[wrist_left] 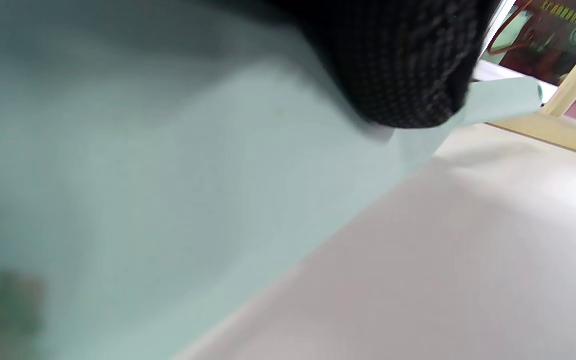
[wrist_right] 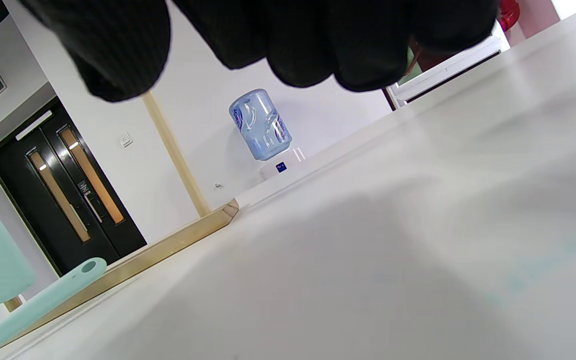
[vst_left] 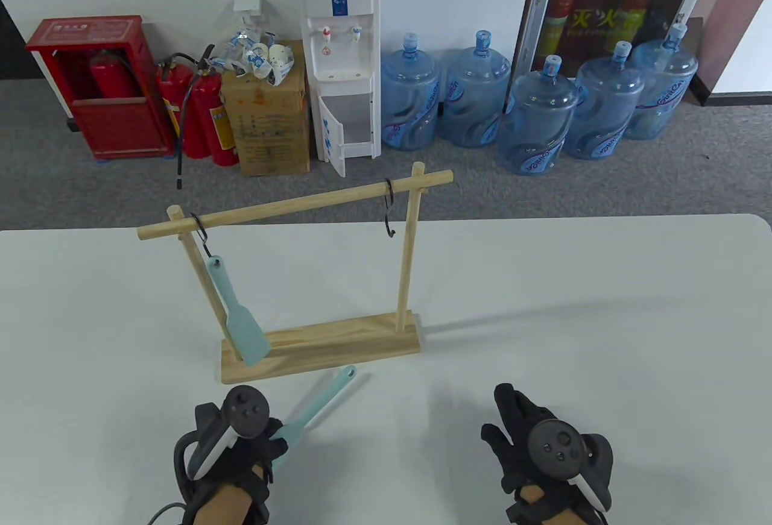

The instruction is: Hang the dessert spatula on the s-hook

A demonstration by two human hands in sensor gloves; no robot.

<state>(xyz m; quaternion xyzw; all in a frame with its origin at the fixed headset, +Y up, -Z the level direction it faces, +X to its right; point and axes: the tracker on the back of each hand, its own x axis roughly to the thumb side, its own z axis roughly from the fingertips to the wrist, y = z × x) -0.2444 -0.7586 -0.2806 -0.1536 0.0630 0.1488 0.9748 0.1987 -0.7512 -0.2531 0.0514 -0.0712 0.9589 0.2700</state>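
Note:
A wooden rack [vst_left: 319,349] stands on the white table. Its crossbar [vst_left: 295,204] carries two black S-hooks. The left S-hook [vst_left: 202,229] holds a mint spatula [vst_left: 238,314] that hangs down to the base. The right S-hook [vst_left: 389,207] is bare. My left hand [vst_left: 241,446] grips a second mint spatula [vst_left: 316,407] near its blade end, its handle pointing up-right toward the rack base. In the left wrist view the blade [wrist_left: 168,200] fills the frame under a fingertip [wrist_left: 403,60]. My right hand [vst_left: 543,446] is empty, low over the table, fingers extended.
The rack base [wrist_right: 133,262] and one post [wrist_right: 173,150] show in the right wrist view, with the held spatula's handle tip [wrist_right: 43,300]. Behind the table are water jugs [vst_left: 537,121], a water dispenser [vst_left: 341,61], a cardboard box [vst_left: 265,121] and fire extinguishers [vst_left: 205,115].

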